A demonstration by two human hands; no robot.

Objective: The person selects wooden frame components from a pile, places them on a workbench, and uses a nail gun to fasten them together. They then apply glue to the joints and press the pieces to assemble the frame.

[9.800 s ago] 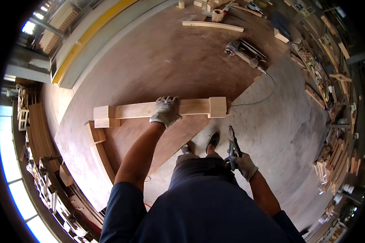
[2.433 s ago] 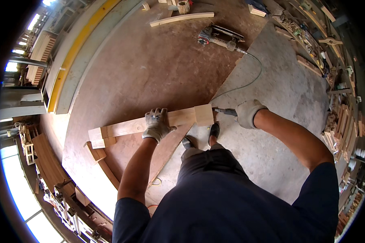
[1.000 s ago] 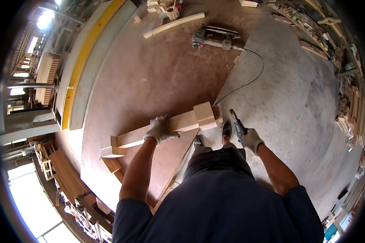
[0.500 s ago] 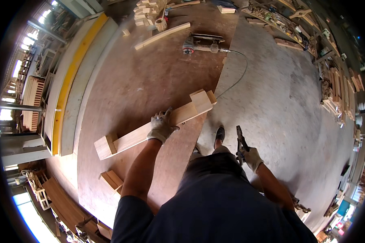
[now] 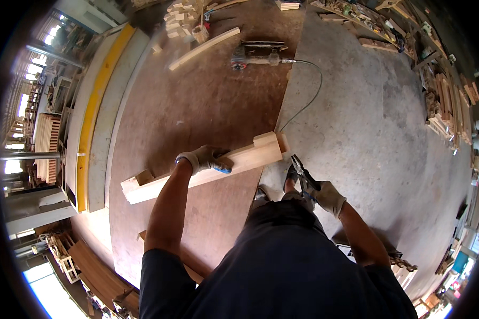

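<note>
My left hand (image 5: 203, 159), in a pale work glove with blue on it, is closed around the upper edge of a long wooden board (image 5: 239, 161). The board has short blocks at both ends and lies slanted over the brown tabletop (image 5: 197, 117), its right end reaching past the seam. My right hand (image 5: 329, 198), also gloved, holds a pair of pliers (image 5: 302, 171) by dark handles. The jaws point up and left, just below the board's right end and apart from it.
Beyond the board lies an air nailer (image 5: 258, 54) with a thin green hose (image 5: 319, 87). A wooden strip (image 5: 205, 49) and a pile of small blocks (image 5: 181, 18) are further off. Timber stacks (image 5: 446, 109) stand at right; a yellow-striped beam (image 5: 98, 98) runs along the left.
The board has rolled toward me, so a different face shows. My left hand has shifted from lying spread on it to gripping its edge. The pliers have moved left, closer to the board.
</note>
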